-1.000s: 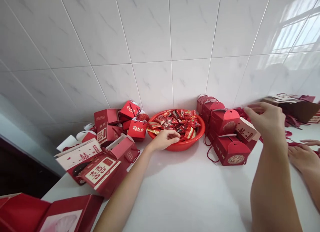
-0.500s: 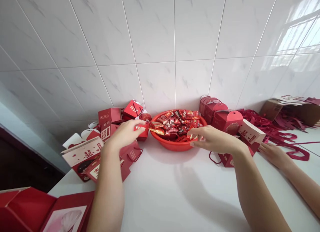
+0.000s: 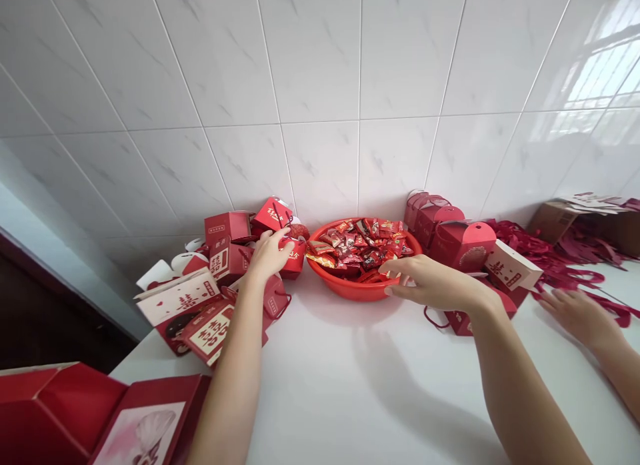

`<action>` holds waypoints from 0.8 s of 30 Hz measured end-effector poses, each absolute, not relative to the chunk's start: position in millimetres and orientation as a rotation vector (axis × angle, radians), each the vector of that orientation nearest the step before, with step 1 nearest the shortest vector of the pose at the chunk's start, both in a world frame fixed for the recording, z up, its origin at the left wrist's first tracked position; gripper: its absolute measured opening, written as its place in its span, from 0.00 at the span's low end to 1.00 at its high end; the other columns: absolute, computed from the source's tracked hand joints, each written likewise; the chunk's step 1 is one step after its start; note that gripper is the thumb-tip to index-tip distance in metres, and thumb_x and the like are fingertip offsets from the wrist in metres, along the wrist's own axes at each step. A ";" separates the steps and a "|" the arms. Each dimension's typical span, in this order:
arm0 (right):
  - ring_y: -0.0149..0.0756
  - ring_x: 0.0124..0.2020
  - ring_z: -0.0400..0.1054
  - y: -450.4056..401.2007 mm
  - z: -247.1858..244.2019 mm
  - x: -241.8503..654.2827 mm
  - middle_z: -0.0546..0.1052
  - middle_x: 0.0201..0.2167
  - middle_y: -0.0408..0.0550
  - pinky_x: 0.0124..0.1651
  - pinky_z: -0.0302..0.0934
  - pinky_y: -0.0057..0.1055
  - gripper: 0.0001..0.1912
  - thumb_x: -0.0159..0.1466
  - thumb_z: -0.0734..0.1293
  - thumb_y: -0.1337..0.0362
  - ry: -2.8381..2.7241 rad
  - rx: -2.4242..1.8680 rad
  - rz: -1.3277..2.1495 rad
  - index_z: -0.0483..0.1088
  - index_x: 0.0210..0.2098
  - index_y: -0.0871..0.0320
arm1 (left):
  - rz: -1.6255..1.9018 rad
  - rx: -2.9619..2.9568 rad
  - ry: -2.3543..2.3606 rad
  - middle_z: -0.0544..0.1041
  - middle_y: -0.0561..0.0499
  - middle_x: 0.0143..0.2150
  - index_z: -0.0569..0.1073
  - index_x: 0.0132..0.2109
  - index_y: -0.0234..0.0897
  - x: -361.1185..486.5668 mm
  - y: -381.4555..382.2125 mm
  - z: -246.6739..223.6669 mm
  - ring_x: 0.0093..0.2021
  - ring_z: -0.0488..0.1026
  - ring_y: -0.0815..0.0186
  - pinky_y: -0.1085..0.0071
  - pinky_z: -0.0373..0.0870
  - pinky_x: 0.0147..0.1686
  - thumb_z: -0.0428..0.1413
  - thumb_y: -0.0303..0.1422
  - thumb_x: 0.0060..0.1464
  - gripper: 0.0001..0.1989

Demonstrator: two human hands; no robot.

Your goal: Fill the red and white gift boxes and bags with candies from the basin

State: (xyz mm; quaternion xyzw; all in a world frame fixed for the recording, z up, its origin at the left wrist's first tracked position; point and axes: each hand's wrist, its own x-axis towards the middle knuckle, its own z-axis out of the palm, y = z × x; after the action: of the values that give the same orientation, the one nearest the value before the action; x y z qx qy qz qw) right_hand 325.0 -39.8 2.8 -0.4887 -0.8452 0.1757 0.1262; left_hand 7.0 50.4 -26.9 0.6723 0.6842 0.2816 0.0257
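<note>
My left hand [image 3: 270, 255] reaches over a heap of red and white gift boxes, fingers spread. Its fingertips are at a small red box [image 3: 293, 257] with pale lettering; whether they touch it I cannot tell. Left of the wrist lie a white-and-red box [image 3: 177, 301] and a red box with a cream label [image 3: 210, 331]. At the right front rim of a red plastic basin [image 3: 350, 291] hovers my right hand [image 3: 423, 278], thumb and fingers apart, with nothing clearly held. Wrapped candies [image 3: 357, 247] in red and brown fill the basin.
Folded red boxes [image 3: 463, 245] stand right of the basin. Red ribbons [image 3: 570, 275] and a cardboard carton [image 3: 555, 226] lie farther right. Another person's hand [image 3: 583, 315] rests at the right. A large open red box [image 3: 65, 411] occupies the near left corner; a tiled wall [image 3: 320, 158] stands behind.
The view has turned slightly left. My left hand has moved a little farther toward the back boxes, its fingers stretching out. The other person's hand has drawn away from the white-and-red box.
</note>
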 end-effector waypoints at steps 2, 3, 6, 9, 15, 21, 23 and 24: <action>0.46 0.44 0.74 -40.8 2.4 324.2 0.80 0.42 0.52 0.43 0.65 0.35 0.16 0.66 0.64 0.56 -2.468 -1.424 0.508 0.75 0.49 0.54 | 0.866 2.012 2.191 0.67 0.38 0.66 0.70 0.63 0.37 12.0 61.7 -37.4 0.65 0.65 0.49 0.59 0.61 0.62 0.48 0.40 0.61 0.27; 0.46 0.44 0.74 -41.2 2.2 324.0 0.80 0.42 0.52 0.43 0.65 0.35 0.16 0.66 0.64 0.56 -2.471 -1.426 0.506 0.75 0.49 0.54 | 0.860 1.984 2.220 0.66 0.37 0.67 0.70 0.64 0.36 13.4 66.3 -41.5 0.65 0.65 0.48 0.58 0.61 0.62 0.47 0.42 0.61 0.28; 0.46 0.43 0.74 -41.3 1.3 323.8 0.80 0.42 0.52 0.42 0.65 0.35 0.16 0.66 0.64 0.57 -2.468 -1.442 0.496 0.74 0.50 0.54 | 0.871 1.950 2.241 0.67 0.32 0.65 0.68 0.64 0.30 14.0 75.4 -48.4 0.65 0.65 0.46 0.56 0.63 0.61 0.46 0.44 0.62 0.30; 0.46 0.43 0.75 -40.4 0.2 324.0 0.80 0.42 0.52 0.42 0.65 0.35 0.16 0.66 0.64 0.57 -2.447 -1.448 0.474 0.74 0.50 0.54 | 1.004 1.920 2.248 0.74 0.28 0.58 0.72 0.60 0.24 10.9 78.3 -47.9 0.61 0.70 0.46 0.57 0.65 0.59 0.47 0.40 0.62 0.28; 0.46 0.42 0.76 -38.9 -2.0 325.5 0.81 0.43 0.51 0.43 0.66 0.36 0.16 0.66 0.64 0.59 -2.430 -1.387 0.451 0.75 0.51 0.53 | 1.883 1.737 1.971 0.80 0.35 0.51 0.80 0.47 0.31 9.0 71.5 -34.8 0.54 0.76 0.51 0.57 0.69 0.57 0.53 0.37 0.58 0.18; 0.45 0.46 0.75 -35.6 -3.0 322.3 0.75 0.57 0.54 0.50 0.68 0.43 0.25 0.69 0.62 0.53 -2.269 -1.255 0.361 0.66 0.63 0.51 | 2.333 1.619 1.225 0.82 0.44 0.46 0.80 0.45 0.34 36.1 44.6 -12.9 0.49 0.79 0.56 0.62 0.75 0.51 0.65 0.41 0.49 0.18; 0.42 0.45 0.75 -38.0 -0.7 319.4 0.71 0.62 0.53 0.53 0.68 0.45 0.28 0.70 0.61 0.51 -2.157 -1.129 0.313 0.58 0.68 0.47 | 2.229 1.626 1.076 0.82 0.45 0.45 0.80 0.45 0.35 51.9 31.4 -8.4 0.47 0.79 0.56 0.63 0.77 0.48 0.67 0.41 0.46 0.21; 0.41 0.45 0.75 -40.3 1.1 318.2 0.70 0.63 0.52 0.53 0.69 0.45 0.29 0.71 0.61 0.51 -2.110 -1.061 0.297 0.55 0.69 0.45 | 2.140 1.649 1.009 0.82 0.45 0.45 0.80 0.46 0.35 60.3 25.1 -7.6 0.46 0.80 0.56 0.63 0.77 0.47 0.68 0.42 0.44 0.23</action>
State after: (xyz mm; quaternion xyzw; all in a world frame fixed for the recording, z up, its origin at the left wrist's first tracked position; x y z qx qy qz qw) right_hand 318.2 -40.3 1.1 -0.4137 -0.8231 0.1160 0.3713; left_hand 60.3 25.1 -7.6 0.5670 0.3468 0.7360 0.1285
